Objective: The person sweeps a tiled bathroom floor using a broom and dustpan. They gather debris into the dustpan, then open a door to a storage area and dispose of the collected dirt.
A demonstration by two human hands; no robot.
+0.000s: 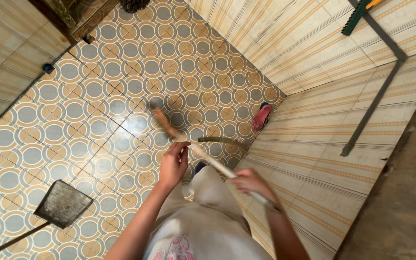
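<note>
I look straight down at a floor of patterned tiles (97, 96) with grey circles in tan rings. My right hand (249, 183) grips the pale handle of a broom (208, 159) that slants up and left to its blurred reddish head (162, 120) on the wet tiles. My left hand (173, 163) is closed around the same handle, higher along it toward the head. My light trousers and shirt (208, 216) fill the bottom middle.
A dark dustpan (63, 203) with a long handle lies at the bottom left. A pink sandal (261, 117) rests by the tiled wall (323, 62) at the right. A dark pipe (374, 103) runs down that wall. A green-headed tool (357, 17) leans top right.
</note>
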